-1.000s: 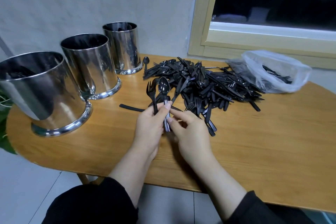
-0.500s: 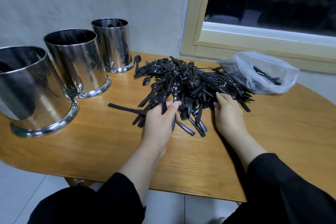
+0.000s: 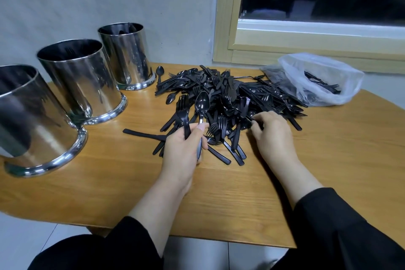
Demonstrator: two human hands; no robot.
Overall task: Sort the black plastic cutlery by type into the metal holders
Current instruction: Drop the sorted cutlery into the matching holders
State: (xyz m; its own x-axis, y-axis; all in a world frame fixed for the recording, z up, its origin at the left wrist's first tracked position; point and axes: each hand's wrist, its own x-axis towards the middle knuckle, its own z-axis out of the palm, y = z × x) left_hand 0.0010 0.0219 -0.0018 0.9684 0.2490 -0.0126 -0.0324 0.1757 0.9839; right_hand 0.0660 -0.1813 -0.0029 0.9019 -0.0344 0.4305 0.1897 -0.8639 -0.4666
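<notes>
A heap of black plastic cutlery (image 3: 230,98) lies on the wooden table (image 3: 122,182). My left hand (image 3: 184,149) grips a black spoon (image 3: 202,105) and a black fork (image 3: 183,114), both standing upright at the heap's near edge. My right hand (image 3: 270,133) rests on the heap's right side, its fingertips pinching a thin piece of cutlery. Three shiny metal holders stand in a row on the left: the near one (image 3: 28,120), the middle one (image 3: 81,79) and the far one (image 3: 126,55). Dark cutlery shows inside the middle and far holders.
A clear plastic bag (image 3: 317,76) with a few black pieces lies at the table's back right, under a window frame (image 3: 225,28). A lone knife (image 3: 142,135) and a lone spoon (image 3: 160,72) lie apart from the heap. Bare wood stretches along the front edge.
My right hand left my left hand and reached to the heap's right side, where it now pinches a piece. My left hand kept the spoon and fork. The camera shifted.
</notes>
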